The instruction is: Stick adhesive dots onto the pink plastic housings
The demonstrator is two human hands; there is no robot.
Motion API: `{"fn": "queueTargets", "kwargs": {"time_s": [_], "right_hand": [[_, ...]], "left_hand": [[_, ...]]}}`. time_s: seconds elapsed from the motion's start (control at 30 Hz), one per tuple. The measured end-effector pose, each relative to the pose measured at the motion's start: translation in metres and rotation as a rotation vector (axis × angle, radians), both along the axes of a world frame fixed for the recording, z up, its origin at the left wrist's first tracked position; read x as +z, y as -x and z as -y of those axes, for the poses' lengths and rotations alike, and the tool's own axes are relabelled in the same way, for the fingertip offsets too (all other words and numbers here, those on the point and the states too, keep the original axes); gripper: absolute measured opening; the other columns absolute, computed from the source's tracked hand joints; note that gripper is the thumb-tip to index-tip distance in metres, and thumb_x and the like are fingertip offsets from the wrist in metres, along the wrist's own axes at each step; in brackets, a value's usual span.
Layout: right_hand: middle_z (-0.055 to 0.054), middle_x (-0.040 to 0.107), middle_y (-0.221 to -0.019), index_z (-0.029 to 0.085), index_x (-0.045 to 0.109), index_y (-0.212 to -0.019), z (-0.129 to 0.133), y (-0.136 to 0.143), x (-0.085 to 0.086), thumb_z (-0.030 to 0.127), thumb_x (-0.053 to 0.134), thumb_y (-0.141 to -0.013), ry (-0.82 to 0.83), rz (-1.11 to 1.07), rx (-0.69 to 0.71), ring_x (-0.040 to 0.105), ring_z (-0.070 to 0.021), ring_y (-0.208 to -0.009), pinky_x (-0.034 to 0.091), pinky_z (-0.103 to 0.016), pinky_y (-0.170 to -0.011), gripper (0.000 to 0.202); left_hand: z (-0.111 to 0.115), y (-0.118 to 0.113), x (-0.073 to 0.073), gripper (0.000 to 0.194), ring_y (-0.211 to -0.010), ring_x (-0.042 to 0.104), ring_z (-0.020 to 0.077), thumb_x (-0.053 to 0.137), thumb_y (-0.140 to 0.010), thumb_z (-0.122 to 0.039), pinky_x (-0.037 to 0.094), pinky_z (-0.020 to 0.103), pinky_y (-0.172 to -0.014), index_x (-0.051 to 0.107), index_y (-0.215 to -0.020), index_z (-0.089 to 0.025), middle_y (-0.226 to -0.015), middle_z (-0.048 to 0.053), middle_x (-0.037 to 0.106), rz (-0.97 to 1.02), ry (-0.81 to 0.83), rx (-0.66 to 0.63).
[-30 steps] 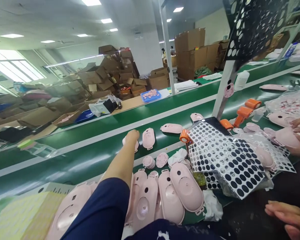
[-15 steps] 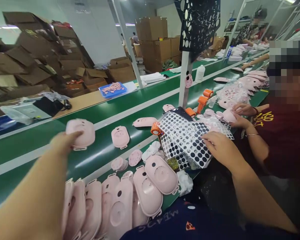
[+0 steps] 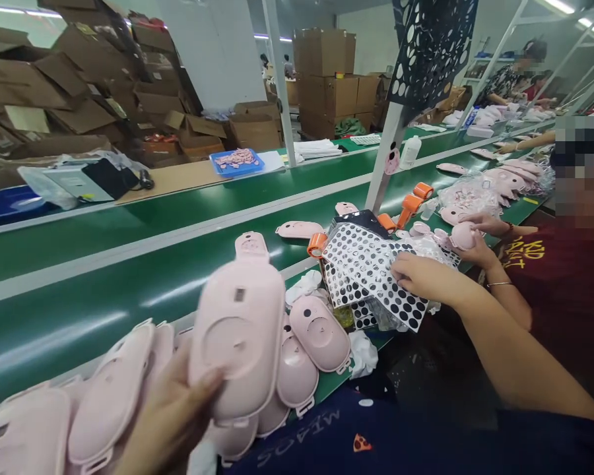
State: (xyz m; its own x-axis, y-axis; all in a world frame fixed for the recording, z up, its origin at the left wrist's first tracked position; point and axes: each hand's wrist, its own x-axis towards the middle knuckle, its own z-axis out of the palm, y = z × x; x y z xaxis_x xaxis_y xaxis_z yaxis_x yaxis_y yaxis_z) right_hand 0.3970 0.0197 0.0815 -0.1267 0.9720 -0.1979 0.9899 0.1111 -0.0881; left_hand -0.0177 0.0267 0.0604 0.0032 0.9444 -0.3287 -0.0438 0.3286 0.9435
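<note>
My left hand (image 3: 178, 402) grips a long pink plastic shell (image 3: 240, 336) by its lower left side, raised over the near edge of the belt. The shell has a round recess and a small dark rectangle. My right hand (image 3: 416, 274) rests with bent fingers at the sheets of black round stickers (image 3: 400, 297); whether it pinches a sticker is too small to tell. More pink shells (image 3: 321, 333) lie between my hands, and others (image 3: 111, 396) lean in a row at lower left.
Orange tape rolls (image 3: 317, 245) lie beside the sheets. A metal post (image 3: 383, 158) rises behind them. At right a person's hands hold a round pink piece (image 3: 462, 235). White crumpled cloth (image 3: 363, 355) lies near the table edge. A green belt (image 3: 103, 277) runs across.
My left hand has let go of the smaller pink piece, come back nearer, and taken hold of a long pink shell. My right hand has moved slightly left over the sheets. The view has shifted.
</note>
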Motion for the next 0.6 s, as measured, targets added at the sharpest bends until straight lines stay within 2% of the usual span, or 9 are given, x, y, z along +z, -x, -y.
{"fn": "queueTargets", "kwargs": {"time_s": [0.1, 0.27, 0.43, 0.6], "right_hand": [[-0.007, 0.061, -0.1, 0.02, 0.062, -0.081, 0.007, 0.0, -0.003, 0.012, 0.052, -0.089, -0.046, -0.017, -0.024, 0.06, -0.0189, -0.085, 0.047, -0.031, -0.079, 0.015], [-0.009, 0.063, -0.111, 0.019, 0.066, -0.098, 0.013, 0.002, -0.007, 0.014, 0.051, -0.092, -0.072, -0.053, -0.065, 0.063, -0.0221, -0.099, 0.049, -0.035, -0.088, 0.017], [-0.009, 0.061, -0.106, 0.019, 0.066, -0.091, 0.01, 0.006, -0.005, 0.009, 0.051, -0.088, -0.075, -0.031, -0.058, 0.062, -0.0214, -0.09, 0.048, -0.033, -0.08, 0.018], [-0.005, 0.059, -0.096, 0.019, 0.06, -0.073, 0.008, 0.007, -0.004, 0.007, 0.059, -0.077, -0.109, -0.064, -0.048, 0.055, -0.0138, -0.067, 0.044, -0.028, -0.065, 0.013]], "left_hand": [[0.009, -0.026, -0.007, 0.087, -0.115, 0.068, 0.042, 0.093, -0.045, -0.062, 0.061, 0.045, -0.09, 0.069, -0.124, -0.033, -0.112, 0.005, 0.079, 0.103, 0.01, -0.056], [0.006, -0.035, -0.012, 0.089, -0.105, 0.072, 0.039, 0.095, -0.047, -0.058, 0.062, 0.041, -0.082, 0.068, -0.124, -0.021, -0.112, 0.014, 0.077, 0.194, 0.034, -0.154], [0.011, -0.039, -0.011, 0.088, -0.101, 0.073, 0.0373, 0.095, -0.049, -0.055, 0.062, 0.042, -0.082, 0.067, -0.124, -0.016, -0.108, 0.015, 0.077, 0.245, -0.004, -0.165], [0.018, -0.032, -0.013, 0.089, -0.102, 0.072, 0.0362, 0.094, -0.051, -0.057, 0.061, 0.04, -0.082, 0.066, -0.125, -0.016, -0.111, 0.016, 0.076, 0.237, -0.022, -0.155]]}}
